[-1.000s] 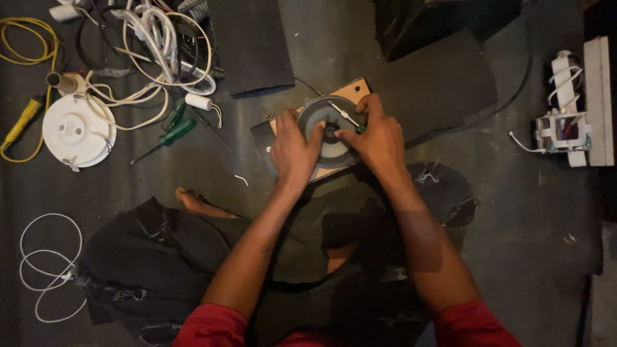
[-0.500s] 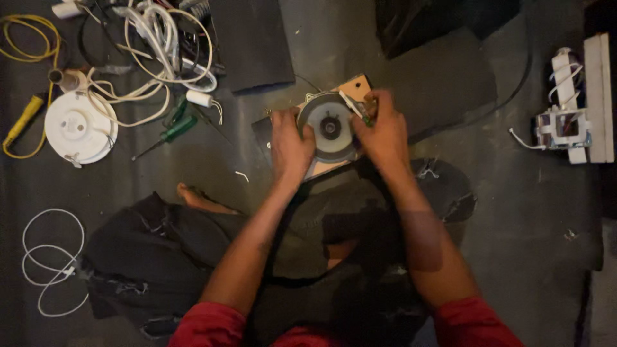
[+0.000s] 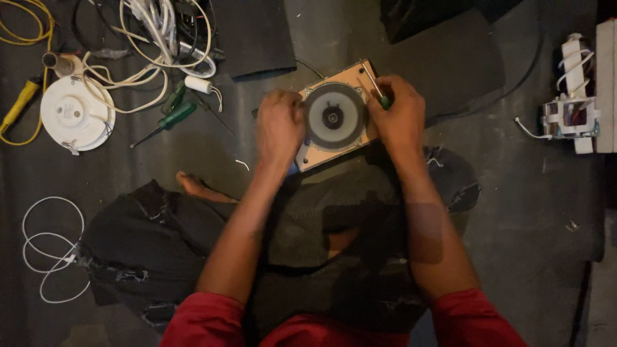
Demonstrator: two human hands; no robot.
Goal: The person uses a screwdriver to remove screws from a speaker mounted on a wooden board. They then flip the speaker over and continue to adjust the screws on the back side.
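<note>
Round grey disc (image 3: 333, 116) on wooden board (image 3: 357, 76)

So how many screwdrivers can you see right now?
3: one in the right hand, screwdriver at the board's corner; two green-handled ones on the floor left. Cables may hide more.

The scene is viewed by one head-worn camera, pointed straight down from above the seated person's lap; the floor (image 3: 527, 212) is seen at close, arm's-length range. No second view is supplied.
</note>
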